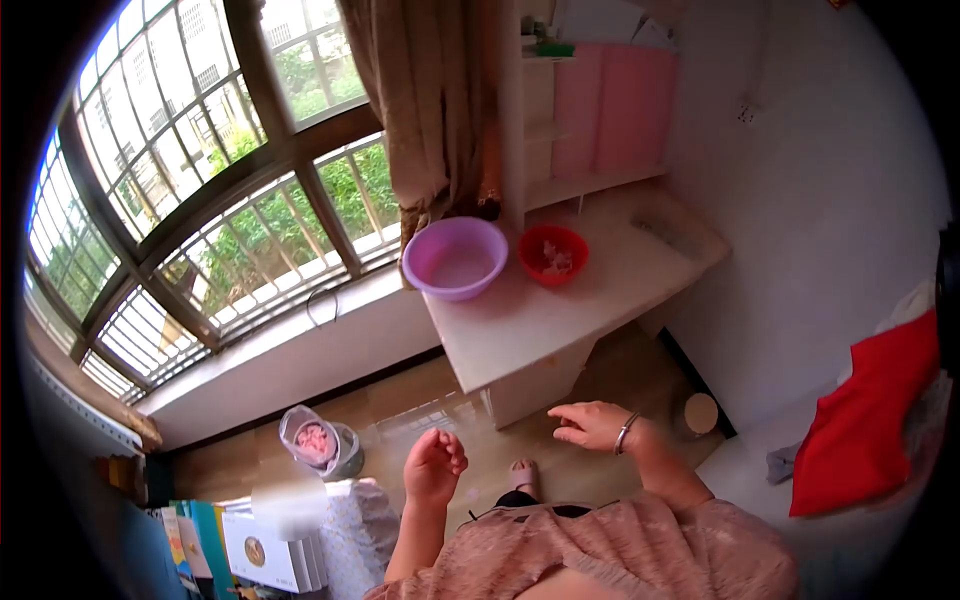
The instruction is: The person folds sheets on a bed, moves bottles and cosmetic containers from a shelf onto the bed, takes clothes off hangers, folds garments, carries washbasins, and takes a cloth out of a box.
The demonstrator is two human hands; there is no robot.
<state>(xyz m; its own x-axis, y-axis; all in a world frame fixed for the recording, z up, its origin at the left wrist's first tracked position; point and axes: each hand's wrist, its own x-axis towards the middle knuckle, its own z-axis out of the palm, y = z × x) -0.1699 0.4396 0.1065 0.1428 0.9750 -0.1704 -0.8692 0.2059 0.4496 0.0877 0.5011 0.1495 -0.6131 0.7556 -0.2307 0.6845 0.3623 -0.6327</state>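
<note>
My left hand (435, 466) is raised above the floor, its fingers curled in toward the palm, and nothing shows in it. My right hand (592, 426), with a bracelet (626, 433) at the wrist, is held out with its fingers stretched and holds nothing. Beyond both hands is a white desk (530, 335); neither hand touches it. A purple basin (455, 258) stands at its window-side corner, partly over the edge. Beside it is a smaller red basin (535, 268) with pale, crumpled pieces (557, 260) inside, too small to name.
A lined bin (345, 455) with pink contents stands on the floor by the window wall. White boxes (262, 550) and books are at the lower left. Red cloth (865, 420) lies on a white surface at the right. A round tan object (700, 412) is near the wall.
</note>
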